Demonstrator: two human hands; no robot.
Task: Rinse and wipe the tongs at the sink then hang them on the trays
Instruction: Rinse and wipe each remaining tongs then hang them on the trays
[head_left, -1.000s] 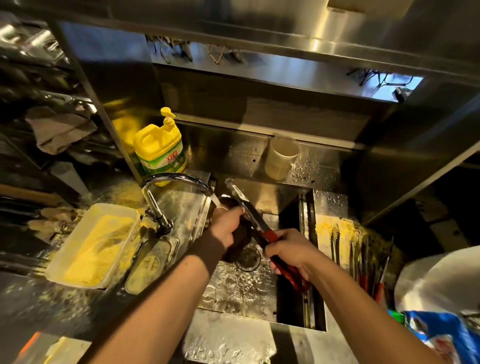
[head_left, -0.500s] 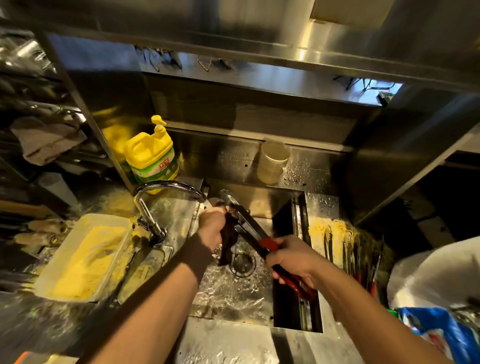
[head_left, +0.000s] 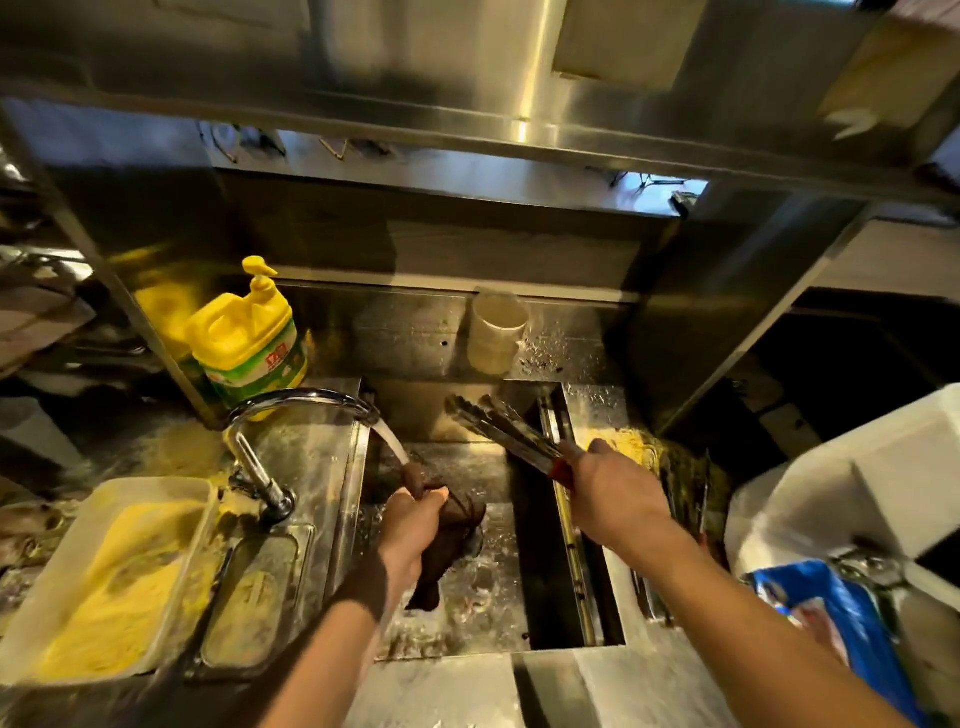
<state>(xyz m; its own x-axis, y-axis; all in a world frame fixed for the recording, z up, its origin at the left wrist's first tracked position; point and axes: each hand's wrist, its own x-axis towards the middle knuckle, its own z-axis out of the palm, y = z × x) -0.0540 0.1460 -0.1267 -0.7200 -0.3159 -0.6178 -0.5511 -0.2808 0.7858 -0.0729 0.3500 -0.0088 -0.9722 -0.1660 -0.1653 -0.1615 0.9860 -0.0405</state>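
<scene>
My right hand (head_left: 610, 491) grips the red handle of the metal tongs (head_left: 498, 428), whose tips point up and left over the right side of the steel sink (head_left: 467, 636). A dark brown cloth (head_left: 447, 551) hangs from my left hand (head_left: 415, 525), which holds it under the water stream running from the curved faucet (head_left: 291, 402). The tongs are clear of the water and apart from the cloth. More tongs (head_left: 698, 499) hang at a tray edge right of the sink, partly hidden by my right arm.
A yellow dish soap jug (head_left: 249, 343) stands behind the faucet. A plastic tub of yellow crumbs (head_left: 111, 582) sits at the left with a small clear container (head_left: 254, 597) beside it. A translucent cup (head_left: 496, 332) hangs on the back wall. White box (head_left: 852, 478) and blue bag (head_left: 841, 629) at right.
My right hand has pulled the tongs to the right, away from the cloth. My left hand has moved the cloth under the running water. The view has tilted down slightly.
</scene>
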